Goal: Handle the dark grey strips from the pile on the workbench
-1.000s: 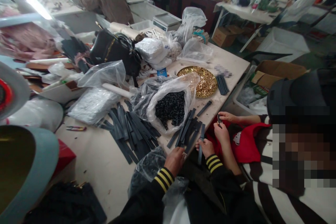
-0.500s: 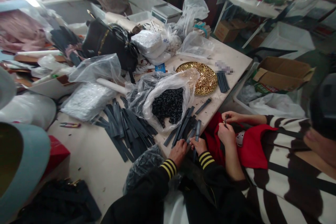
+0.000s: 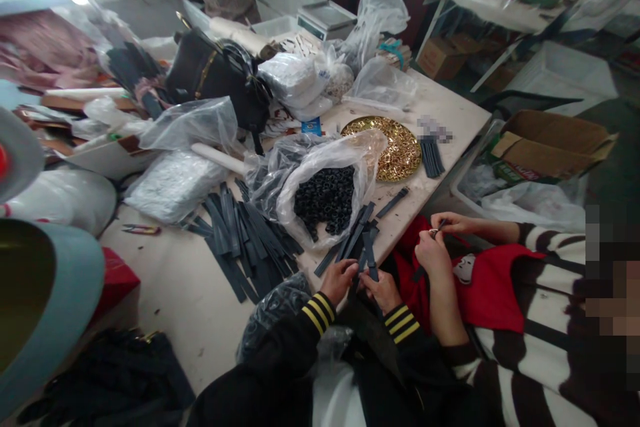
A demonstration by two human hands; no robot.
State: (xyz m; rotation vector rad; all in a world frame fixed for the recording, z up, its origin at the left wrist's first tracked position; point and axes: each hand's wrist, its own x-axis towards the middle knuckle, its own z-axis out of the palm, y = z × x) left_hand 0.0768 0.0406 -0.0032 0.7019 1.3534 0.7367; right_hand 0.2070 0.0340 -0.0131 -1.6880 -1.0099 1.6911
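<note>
One dark strap (image 3: 371,256) is at the near edge of the worktable (image 3: 175,310), gripped by the fingers of the right hand (image 3: 384,291), one end poking up past them. The left hand (image 3: 339,280) is right alongside, fingertips drawn close to the right hand's; from where I stand, I can't tell whether they pinch anything. Both wrists come out of black sleeves (image 3: 319,312) banded with yellow.

Just past the fingers lies a small heap of straps (image 3: 353,240), and a lone strap (image 3: 393,203) sits apart to its right. Beyond is a clear plastic bag (image 3: 287,207), mouth rolled open, full of little black loops (image 3: 325,197). Loose dark strips (image 3: 245,240) fan out left of it. Behind the bag, a gold tray (image 3: 400,178) carries a mass of shiny gold pieces (image 3: 393,150), with a row of short strips (image 3: 433,158) beside it. Off to the left are snips (image 3: 141,229). At the right, a co-worker in a red apron (image 3: 493,287) has both hands (image 3: 433,253) on something small and dark.
</note>
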